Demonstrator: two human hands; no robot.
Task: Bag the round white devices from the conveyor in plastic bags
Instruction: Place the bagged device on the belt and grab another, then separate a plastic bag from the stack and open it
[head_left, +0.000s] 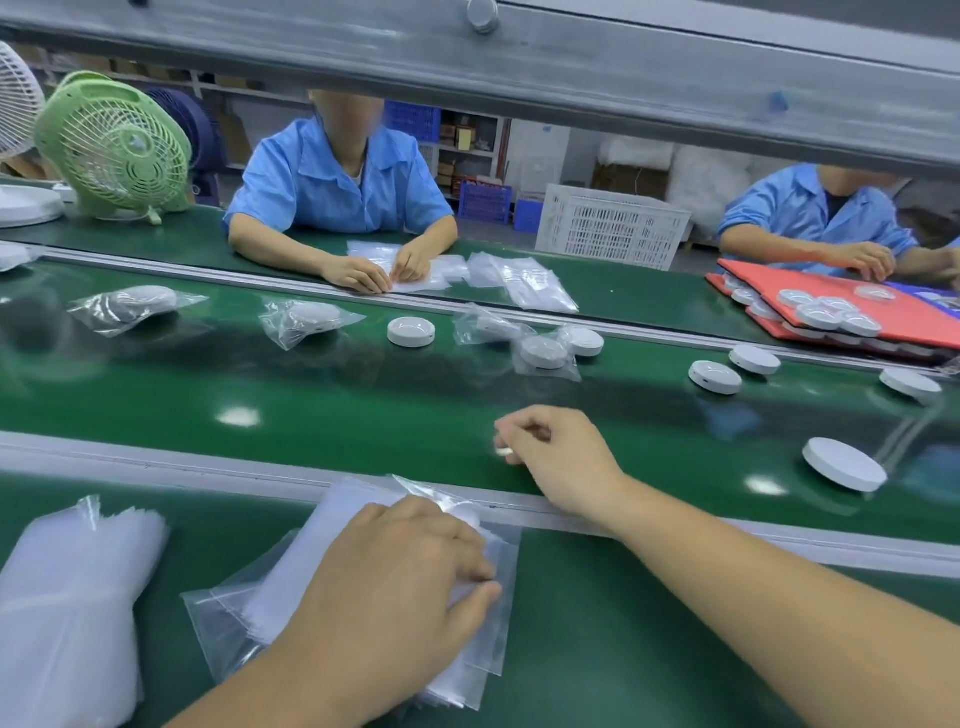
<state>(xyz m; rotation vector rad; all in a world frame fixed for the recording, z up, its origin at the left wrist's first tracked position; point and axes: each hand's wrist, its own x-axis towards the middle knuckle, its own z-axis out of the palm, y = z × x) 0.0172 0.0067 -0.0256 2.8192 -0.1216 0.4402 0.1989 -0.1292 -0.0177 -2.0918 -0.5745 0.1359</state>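
Your left hand pinches the top plastic bag on the stack, while your outstretched right hand hovers over the conveyor, fingers curled (whether holding anything, unclear).

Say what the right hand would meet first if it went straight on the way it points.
The right hand points up-left over the belt. The way looks free at first; the first thing near that line is the bare device, though depth is unclear.
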